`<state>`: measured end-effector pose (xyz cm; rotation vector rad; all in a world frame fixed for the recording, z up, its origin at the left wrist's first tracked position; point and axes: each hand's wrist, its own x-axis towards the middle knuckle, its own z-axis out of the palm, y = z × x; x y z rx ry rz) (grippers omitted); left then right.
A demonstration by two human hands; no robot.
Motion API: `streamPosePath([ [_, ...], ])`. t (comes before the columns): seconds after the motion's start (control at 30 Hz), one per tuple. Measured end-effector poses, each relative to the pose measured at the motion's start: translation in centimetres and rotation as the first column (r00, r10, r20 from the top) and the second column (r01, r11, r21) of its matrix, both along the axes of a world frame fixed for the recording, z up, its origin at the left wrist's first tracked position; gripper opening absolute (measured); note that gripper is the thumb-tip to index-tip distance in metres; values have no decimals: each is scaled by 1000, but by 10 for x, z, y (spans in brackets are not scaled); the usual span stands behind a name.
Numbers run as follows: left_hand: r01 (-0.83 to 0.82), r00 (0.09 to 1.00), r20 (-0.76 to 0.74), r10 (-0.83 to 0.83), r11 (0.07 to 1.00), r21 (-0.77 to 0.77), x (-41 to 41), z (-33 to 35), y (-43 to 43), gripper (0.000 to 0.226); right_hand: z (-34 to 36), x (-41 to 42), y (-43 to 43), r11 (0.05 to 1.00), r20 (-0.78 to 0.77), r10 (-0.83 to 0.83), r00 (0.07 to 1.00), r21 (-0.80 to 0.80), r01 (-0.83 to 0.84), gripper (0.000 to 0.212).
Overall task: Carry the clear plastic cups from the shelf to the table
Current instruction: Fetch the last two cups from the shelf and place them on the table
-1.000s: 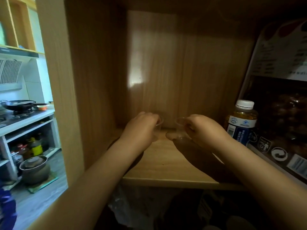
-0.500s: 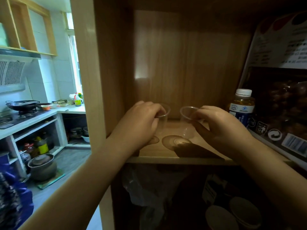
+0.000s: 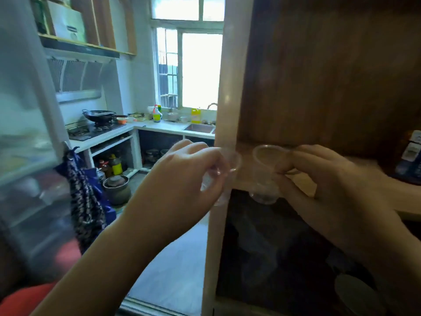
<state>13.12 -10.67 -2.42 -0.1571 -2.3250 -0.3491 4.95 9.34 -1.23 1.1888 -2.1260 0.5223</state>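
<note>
Within each hand's grip, one cup.

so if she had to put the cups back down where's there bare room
Bare shelf board lies between the right hand and the bottle. The compartment below looks crowded, and the kitchen counter is cluttered near the window.

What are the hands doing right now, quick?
Left hand: closed, holding a small clear plastic cup.
Right hand: closed, holding another small clear plastic cup by its rim.
</note>
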Motion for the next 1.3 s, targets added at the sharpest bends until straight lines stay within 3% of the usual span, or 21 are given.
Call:
streamPosePath([
  [0.2, -213, 977, 26, 212, 977, 31, 67, -16, -69, 6, -12, 40, -90, 968, 140, 252, 958, -29, -250, 5],
  [0.57, -558, 828, 90, 553, 828, 48, 261, -33, -197, 7, -43, 168, -277, 792, 161, 599, 785, 25, -610, 5],
  [0.93, -872, 487, 128, 864, 472, 131, 461, -77, -264, 4, -86, 326, -426, 513, 254, 828, 500, 15, -858, 6],
  [1.3, -982, 147, 180, 973, 122, 144, 560, -137, -342, 1, -142, 426, -569, 248, 335, 907, 254, 60, -967, 23],
])
